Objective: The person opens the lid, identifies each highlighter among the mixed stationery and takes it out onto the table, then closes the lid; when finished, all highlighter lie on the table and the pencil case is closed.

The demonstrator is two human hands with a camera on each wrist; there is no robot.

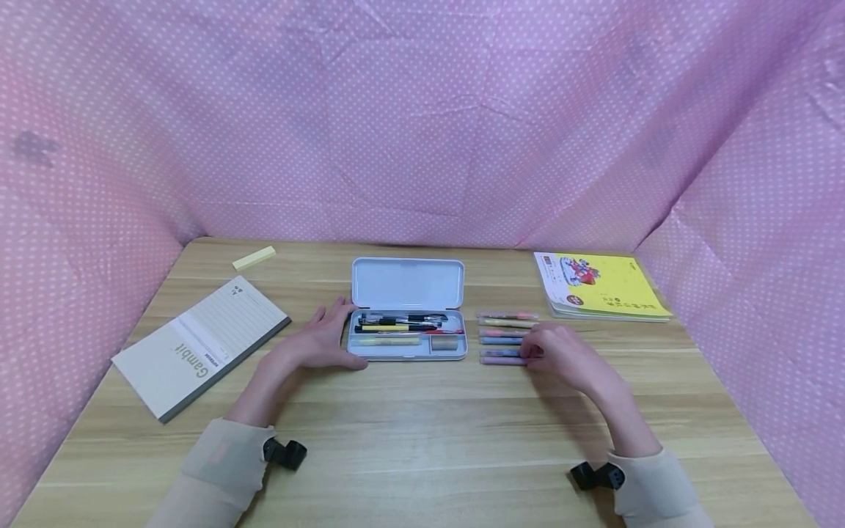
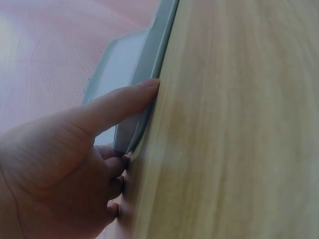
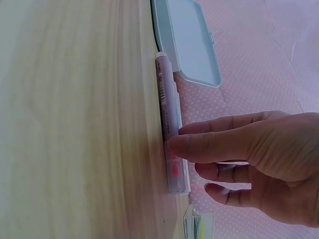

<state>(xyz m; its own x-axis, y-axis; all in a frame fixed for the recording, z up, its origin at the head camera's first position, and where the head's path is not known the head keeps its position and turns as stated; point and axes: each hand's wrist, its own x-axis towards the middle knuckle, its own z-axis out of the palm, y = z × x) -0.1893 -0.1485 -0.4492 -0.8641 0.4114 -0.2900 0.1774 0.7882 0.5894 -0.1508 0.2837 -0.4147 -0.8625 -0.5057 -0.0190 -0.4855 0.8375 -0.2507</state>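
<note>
An open pale-blue pencil case [image 1: 406, 357] lies in the middle of the table, its lid raised at the back. Several pens, a yellow marker [image 1: 389, 341] and a grey block [image 1: 444, 342] are inside. My left hand [image 1: 325, 341] holds the case's left end, thumb [image 2: 132, 99] along the front corner and fingers around the side. Right of the case, several coloured markers lie in a column. With thumb and forefinger, my right hand [image 1: 561, 357] pinches the nearest one, a purple marker [image 3: 167, 99], by its right end; it lies on the table.
On the left are a Gambit notepad [image 1: 198, 345] and a pale yellow strip [image 1: 254, 258]. Books with a yellow cover [image 1: 610, 286] lie at the back right. Pink dotted cloth [image 1: 409, 132] hangs behind the table and along both sides.
</note>
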